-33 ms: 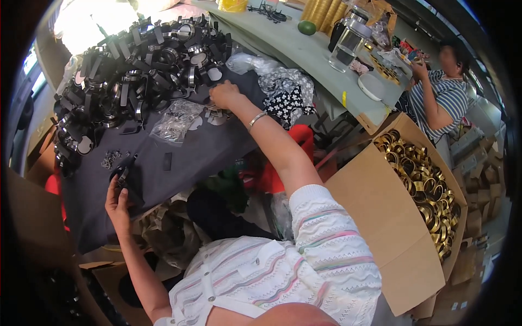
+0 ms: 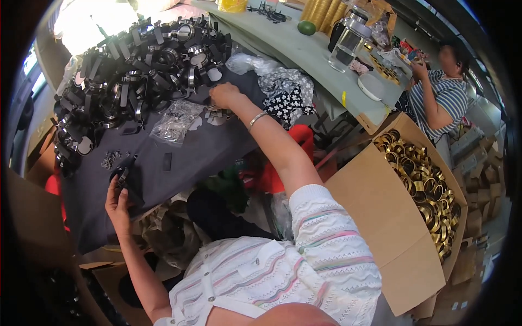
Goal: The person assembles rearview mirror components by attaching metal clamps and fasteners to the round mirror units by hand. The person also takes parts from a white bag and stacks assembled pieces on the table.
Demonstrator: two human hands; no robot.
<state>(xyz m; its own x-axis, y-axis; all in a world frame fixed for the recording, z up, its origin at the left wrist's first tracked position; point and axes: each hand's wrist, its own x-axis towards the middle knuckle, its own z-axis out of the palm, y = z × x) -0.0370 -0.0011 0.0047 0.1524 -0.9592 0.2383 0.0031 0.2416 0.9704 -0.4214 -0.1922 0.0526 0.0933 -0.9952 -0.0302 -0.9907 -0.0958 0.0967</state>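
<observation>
In my left hand (image 2: 118, 205), near the table's left front edge, is a black watch (image 2: 124, 171) with a strap, pinched between thumb and fingers. My right hand (image 2: 224, 95) reaches far across the dark cloth, fingers bent down and closed at a small group of flat silvery pieces (image 2: 217, 117). Whatever its fingertips grip is hidden. Beside those pieces lies a clear plastic bag (image 2: 176, 122) of small metal parts. A large heap of black-strapped watches with round metal cases (image 2: 147, 68) rises behind. Small metal bits (image 2: 111, 159) and a short black strip (image 2: 167, 161) lie nearer to me.
On the right, an open cardboard box (image 2: 389, 228) holds many gold-coloured rings (image 2: 427, 185). Beyond the dark cloth stands a pale green table (image 2: 304, 60) with a clear bottle (image 2: 348, 46) and a white round dish (image 2: 371, 87). Another person (image 2: 437, 98) sits at its far end.
</observation>
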